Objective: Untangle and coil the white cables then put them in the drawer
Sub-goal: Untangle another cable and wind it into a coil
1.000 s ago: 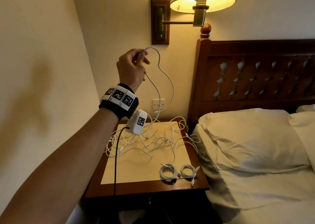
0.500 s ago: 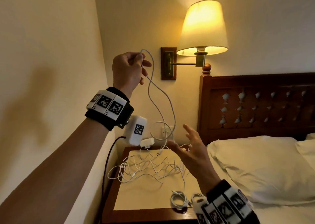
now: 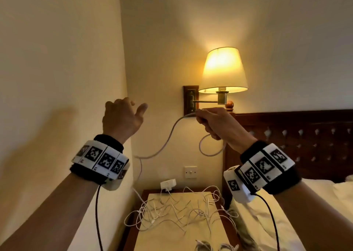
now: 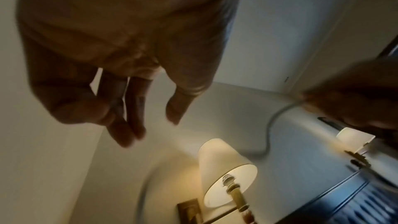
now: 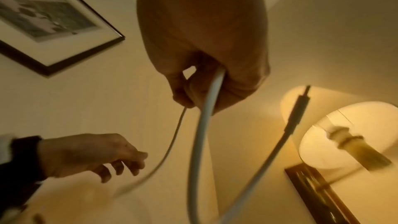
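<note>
My right hand [image 3: 200, 117] is raised in front of the wall lamp and grips a white cable [image 3: 168, 138]. From the fist the cable sags left and drops to the tangle of white cables [image 3: 177, 210] on the nightstand [image 3: 193, 237]. A short loop [image 3: 210, 149] hangs below the fist, and in the right wrist view its plug end [image 5: 299, 108] sticks up beside my right hand [image 5: 200, 98]. My left hand [image 3: 133, 105] is raised to the left, apart from the cable. Its fingers [image 4: 133, 125] hang relaxed and hold nothing. Two coiled cables [image 3: 204, 247] lie at the nightstand's front edge. No drawer shows.
A lit wall lamp [image 3: 223, 69] juts out just behind my right hand. The dark headboard [image 3: 305, 136] and bed [image 3: 324, 193] fill the right, and a bare wall runs close on the left. A white adapter [image 3: 168, 184] sits at the nightstand's back. A framed picture [image 5: 49, 23] hangs on the wall.
My left hand has let go of the cable it held up. My right hand has risen and taken hold of the cable near the lamp. The head view has tilted upward.
</note>
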